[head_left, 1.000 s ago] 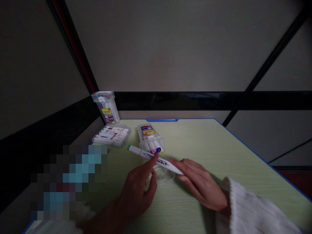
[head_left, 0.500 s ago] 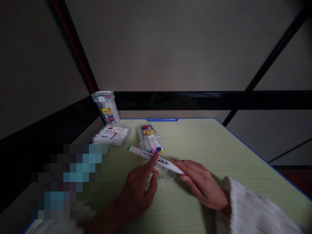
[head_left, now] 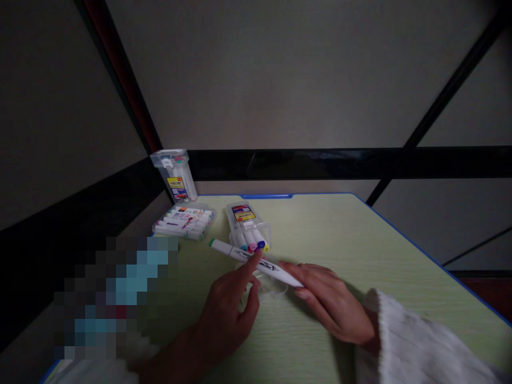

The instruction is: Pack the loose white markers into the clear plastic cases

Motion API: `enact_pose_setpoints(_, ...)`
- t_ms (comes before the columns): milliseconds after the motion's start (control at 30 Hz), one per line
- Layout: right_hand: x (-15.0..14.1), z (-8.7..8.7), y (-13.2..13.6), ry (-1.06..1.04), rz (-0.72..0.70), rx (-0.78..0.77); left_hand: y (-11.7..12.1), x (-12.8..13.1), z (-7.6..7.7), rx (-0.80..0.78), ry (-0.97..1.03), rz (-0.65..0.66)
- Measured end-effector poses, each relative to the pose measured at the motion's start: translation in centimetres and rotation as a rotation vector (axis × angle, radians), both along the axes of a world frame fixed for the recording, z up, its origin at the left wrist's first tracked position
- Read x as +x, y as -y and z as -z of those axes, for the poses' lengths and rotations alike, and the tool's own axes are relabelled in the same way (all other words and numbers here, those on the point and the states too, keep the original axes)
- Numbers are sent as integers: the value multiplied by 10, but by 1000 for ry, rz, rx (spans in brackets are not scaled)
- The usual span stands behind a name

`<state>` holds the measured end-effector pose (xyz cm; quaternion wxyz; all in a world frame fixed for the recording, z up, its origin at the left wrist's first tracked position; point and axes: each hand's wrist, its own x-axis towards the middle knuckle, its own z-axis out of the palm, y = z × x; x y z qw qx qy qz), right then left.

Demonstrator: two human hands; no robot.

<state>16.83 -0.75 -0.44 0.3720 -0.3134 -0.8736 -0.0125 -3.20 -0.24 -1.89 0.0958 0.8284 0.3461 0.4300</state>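
Note:
A white marker (head_left: 246, 256) with a green cap end and dark printing slants across the middle of the view. My right hand (head_left: 334, 298) pinches its tapered lower end between thumb and fingers. My left hand (head_left: 232, 304) has its index finger stretched out at the marker's printed barrel, apparently touching it; the thumb is apart and the other fingers are partly hidden. Just behind lies a clear case (head_left: 239, 226) of markers, its teal, pink, dark blue and yellow ends facing me. A clear plastic piece (head_left: 276, 290), possibly the case's lid, lies under the hands.
A clear marker box (head_left: 176, 176) stands upright at the table's back left corner. In front of it lies a flat case (head_left: 184, 221) of markers. The pale green table (head_left: 320, 229) has a blue edge and meets a wall behind. A pixelated patch covers the left side.

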Motion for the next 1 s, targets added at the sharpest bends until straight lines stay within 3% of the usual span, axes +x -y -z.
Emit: enact_pose_setpoints(1000, 0, -2, 0, 46, -33, -21, -1, 1, -3, 91, -25, -40)
